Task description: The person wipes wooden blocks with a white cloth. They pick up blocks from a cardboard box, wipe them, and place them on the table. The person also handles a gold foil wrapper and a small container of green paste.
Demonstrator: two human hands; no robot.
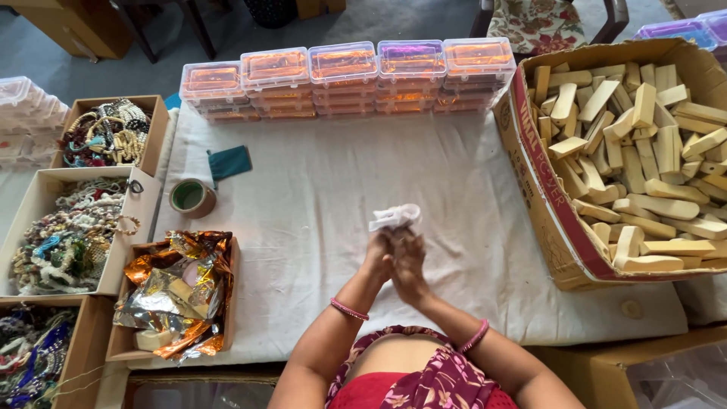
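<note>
Both hands' grip (395, 257) on white cloth (394, 216) (mid-sheet, boxes well apart)

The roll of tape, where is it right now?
In the head view, the roll of brown tape lies on the white cloth to the person's left, just below a folded teal cloth and above the box of crumpled foil wrappers.

Small packing workshop, stacked clear plastic cases (344, 76), carton of wooden blocks (644, 151), boxes of beaded jewellery (72, 235)

Clear plastic cases (344, 76), far table edge
</note>
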